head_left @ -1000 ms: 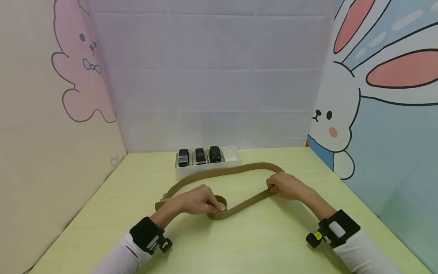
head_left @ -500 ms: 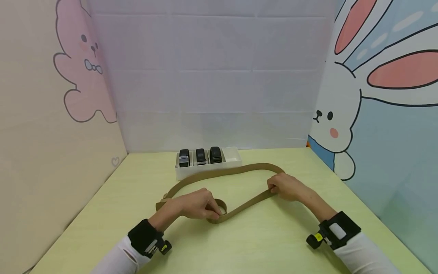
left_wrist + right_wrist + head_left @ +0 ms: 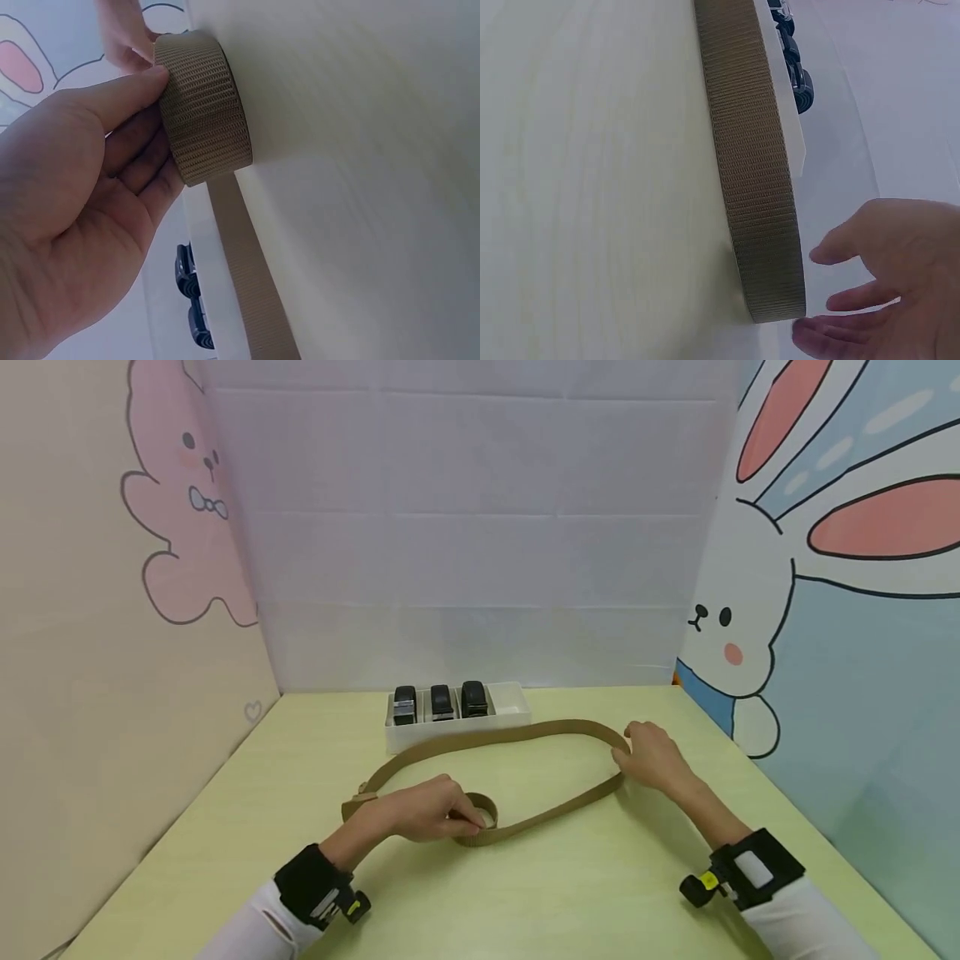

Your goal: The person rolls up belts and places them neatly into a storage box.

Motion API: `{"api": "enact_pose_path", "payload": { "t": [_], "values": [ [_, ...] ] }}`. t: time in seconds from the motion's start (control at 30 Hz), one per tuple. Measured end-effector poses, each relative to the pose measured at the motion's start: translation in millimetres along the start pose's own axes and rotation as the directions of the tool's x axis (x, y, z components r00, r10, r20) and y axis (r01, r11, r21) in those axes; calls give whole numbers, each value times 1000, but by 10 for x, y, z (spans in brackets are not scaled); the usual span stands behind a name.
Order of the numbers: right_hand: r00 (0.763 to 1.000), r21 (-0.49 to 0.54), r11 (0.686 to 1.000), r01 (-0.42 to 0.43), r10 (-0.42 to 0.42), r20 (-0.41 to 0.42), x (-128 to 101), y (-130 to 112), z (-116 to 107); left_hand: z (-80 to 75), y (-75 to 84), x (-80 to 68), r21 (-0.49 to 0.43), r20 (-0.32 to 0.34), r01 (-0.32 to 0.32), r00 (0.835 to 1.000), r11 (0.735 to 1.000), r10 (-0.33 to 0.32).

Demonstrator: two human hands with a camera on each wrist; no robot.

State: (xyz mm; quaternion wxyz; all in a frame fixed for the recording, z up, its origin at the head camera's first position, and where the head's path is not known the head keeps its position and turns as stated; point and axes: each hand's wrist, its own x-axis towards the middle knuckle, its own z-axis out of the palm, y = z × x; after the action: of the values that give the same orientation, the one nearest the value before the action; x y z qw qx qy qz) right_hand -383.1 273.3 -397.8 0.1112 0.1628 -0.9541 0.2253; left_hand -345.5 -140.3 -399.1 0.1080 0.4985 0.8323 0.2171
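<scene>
A tan webbing belt (image 3: 487,737) stands on edge on the table in a wide loop, with one end wound into a small coil (image 3: 202,105). My left hand (image 3: 431,810) pinches the coil between thumb and fingers; the fingertips are partly hidden behind the webbing in the left wrist view. At the loop's right bend is my right hand (image 3: 651,758), its thumb and fingers spread apart. In the right wrist view, the right hand's fingertips (image 3: 804,330) are close to the bend; whether they touch it I cannot tell. The belt's left end (image 3: 358,806) lies partly behind my left wrist.
Behind the belt stands a white divided box (image 3: 457,727). Three rolled black belts (image 3: 441,702) with buckles sit in its compartments, and its rightmost compartment (image 3: 508,697) holds nothing visible. Printed walls rise along both sides and the back of the table (image 3: 540,893).
My right hand has let go of the belt's near strand and moved right and slightly away to the bend, fingers opening. The left hand stays at the coil, having shifted only slightly.
</scene>
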Motion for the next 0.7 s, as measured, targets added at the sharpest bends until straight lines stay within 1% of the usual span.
{"api": "enact_pose_path", "payload": {
  "t": [0.07,0.13,0.27,0.37,0.47,0.57,0.63,0.7],
  "values": [
    [998,22,998,-51,50,50,17,27,11,-3,-5,-4,30,-9,-34,999,999,34],
    [994,43,997,-58,53,93,35,26,39,-4,-5,-2,62,-19,-55,998,997,56],
    [994,32,999,6,-9,110,67,-91,107,-9,-22,29,153,-42,-89,994,984,97],
    [987,27,997,73,-76,140,86,-227,127,-4,-47,60,210,-49,-78,995,975,90],
    [978,17,991,134,-135,161,107,-317,160,7,-72,73,227,-57,-49,996,973,63],
    [974,-12,985,173,-169,151,114,-387,202,3,-78,77,226,-71,-47,995,973,65],
    [974,-64,976,208,-201,105,105,-452,241,-4,-76,80,222,-77,-58,994,973,77],
    [963,-110,957,269,-265,52,81,-547,289,-10,-77,84,222,-80,-70,993,972,90]
  ]
}}
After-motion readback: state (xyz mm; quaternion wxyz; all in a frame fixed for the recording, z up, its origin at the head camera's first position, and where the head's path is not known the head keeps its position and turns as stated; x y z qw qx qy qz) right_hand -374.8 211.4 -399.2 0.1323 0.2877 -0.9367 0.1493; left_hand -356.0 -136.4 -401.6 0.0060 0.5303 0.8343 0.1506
